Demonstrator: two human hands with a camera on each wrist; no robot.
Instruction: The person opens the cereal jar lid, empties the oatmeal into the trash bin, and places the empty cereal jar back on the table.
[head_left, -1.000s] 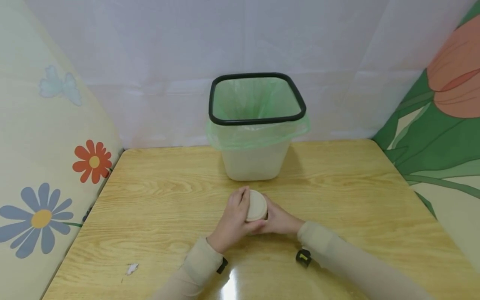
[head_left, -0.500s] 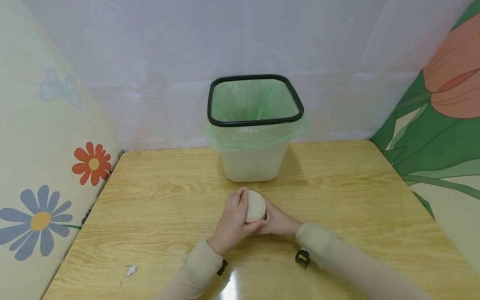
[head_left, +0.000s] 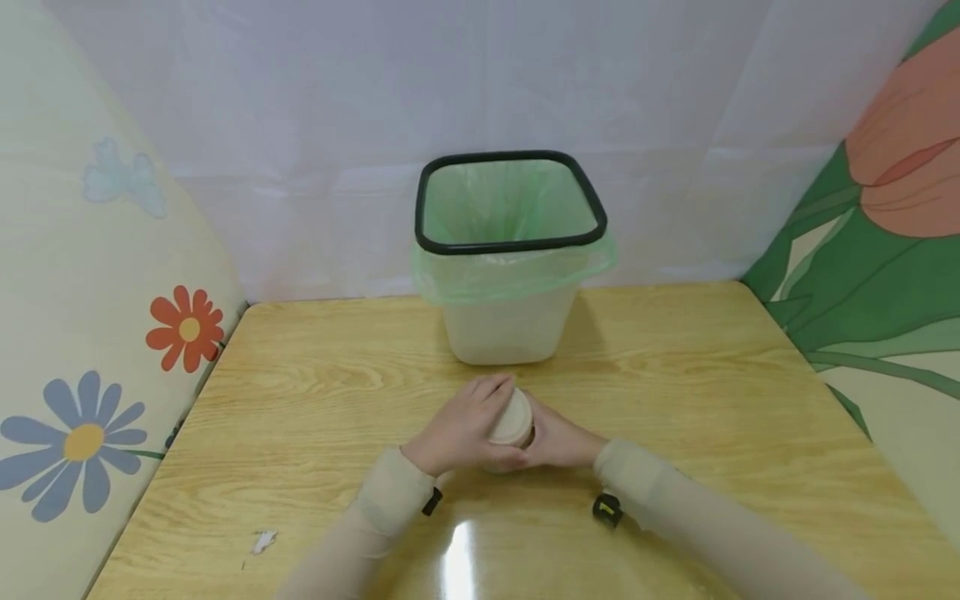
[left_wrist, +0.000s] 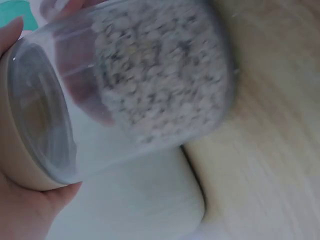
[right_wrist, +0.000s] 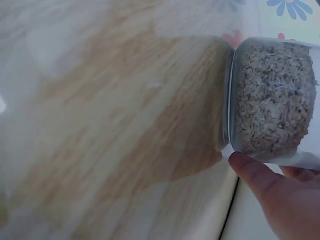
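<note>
One table, one bin, one jar upright

The bin stands at the table's far side, one green liner hanging out below its black rim. On the near side of the bin stands the jar, base on the wood, long axis vertical, top pointing up. Two hands hold it: the left hand curls thumb and fingers round the one pale lid, the right hand grips the clear body lower down. Pale flakes fill its lower part

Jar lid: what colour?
Beige lid. Best in the head view, where the left hand covers part of it.
</note>
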